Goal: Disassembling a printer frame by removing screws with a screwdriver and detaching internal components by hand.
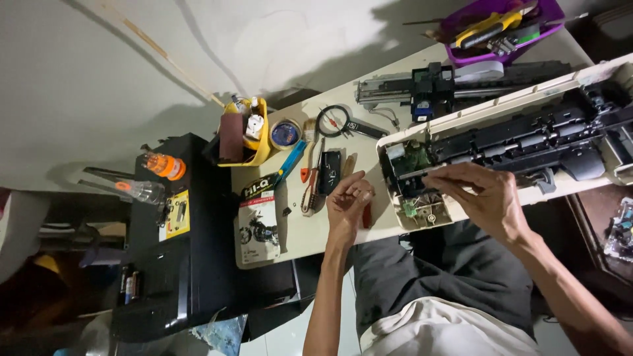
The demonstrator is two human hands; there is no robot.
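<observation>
An opened printer [521, 132], with a cream shell and black inner mechanism, lies along the right of a cream table [297, 240]. My right hand [484, 194] rests on its near end, fingertips stretched out beside a green circuit board [415, 158] and small gears. It holds nothing that I can see. My left hand [348, 206] lies on the table just left of the printer with its fingers curled. A red-handled tool [366, 215] shows at the edge of its palm and seems to be gripped. A small black part [330, 171] lies just beyond the left hand.
A removed carriage rail [428, 89] lies behind the printer, and a purple tray [550, 16] of tools sits at the far right. A magnifying glass [333, 120], tape roll [285, 134], yellow tub [264, 142], hand tools [308, 191] and a printed packet [258, 221] crowd the table's left. A black cabinet [178, 264] stands beside it.
</observation>
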